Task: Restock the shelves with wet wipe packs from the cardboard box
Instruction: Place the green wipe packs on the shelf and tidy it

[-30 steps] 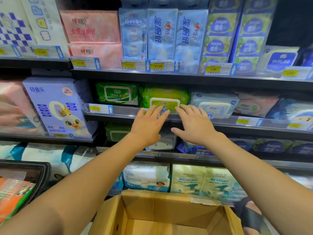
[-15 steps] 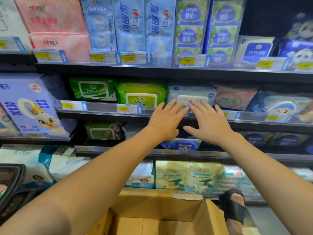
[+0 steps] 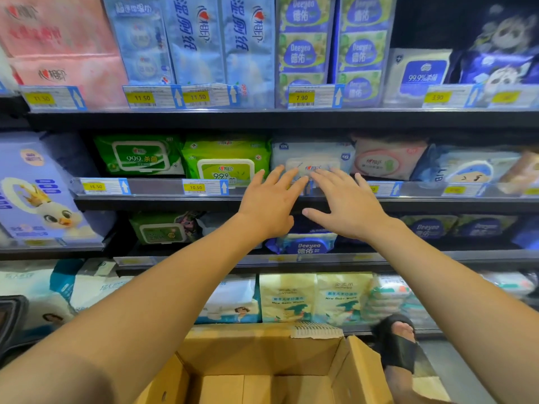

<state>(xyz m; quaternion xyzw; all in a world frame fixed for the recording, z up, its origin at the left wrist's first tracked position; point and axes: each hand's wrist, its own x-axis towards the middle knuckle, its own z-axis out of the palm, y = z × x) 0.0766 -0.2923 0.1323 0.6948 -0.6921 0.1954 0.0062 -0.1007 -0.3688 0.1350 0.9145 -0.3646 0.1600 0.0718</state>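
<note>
Reaches with both bare arms over the open box (image 3: 262, 354) to the white pack (image 3: 312, 154), lying face-out on the middle shelf (image 3: 163, 201). Lays the left hand (image 3: 269, 205) on the pack's lower front, fingers straight and a little spread, gripping nothing. Sets the right hand (image 3: 347, 208) just beside the left, fingertips also on the pack's lower front, fingers straight and fanned, thumb stretched left below the shelf edge, pinching nothing. Shows a green pack (image 3: 226, 158) just left of the white pack and a pink pack (image 3: 388, 158) just right of it. Shows yellow price tags (image 3: 204, 187) along the rail to either side of the white pack, one partly hidden behind the right hand. Shows a blue Deeyeo pack (image 3: 306, 246) one shelf below the white pack, under the wrists. Shows tall blue packs (image 3: 221, 39) upright one shelf above it. Places the box well below the white pack, nearest the camera, flaps up, brown cardboard floor in view. Catches a foot in a black sandal (image 3: 399, 345) right of the box, far below the white pack.
</note>
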